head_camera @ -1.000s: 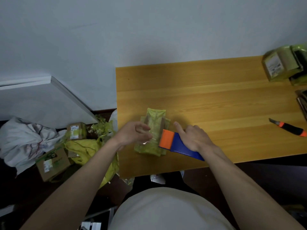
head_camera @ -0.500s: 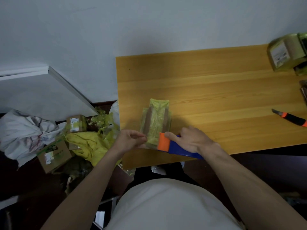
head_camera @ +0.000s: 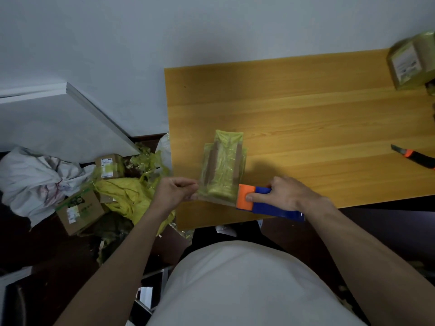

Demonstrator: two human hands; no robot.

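Note:
A small parcel wrapped in yellow-green film [head_camera: 222, 167] lies on the wooden table [head_camera: 306, 109] near its front left corner. My left hand [head_camera: 175, 192] pinches the film at the parcel's near left edge. My right hand [head_camera: 286, 192] grips a blue scraper with an orange blade [head_camera: 257, 201], thumb pressed on the orange part. The blade's edge touches the parcel's near right corner.
An orange-and-black utility knife [head_camera: 416, 157] lies at the table's right edge. A film-wrapped box [head_camera: 410, 63] stands at the back right corner. On the floor to the left are cardboard boxes [head_camera: 78, 211], yellow wrapping [head_camera: 127, 195] and a white cloth bundle [head_camera: 35, 177].
The scraper has slid from the parcel's middle towards its near right corner. My left hand has drawn back to the parcel's near left edge. The parcel has kept its place.

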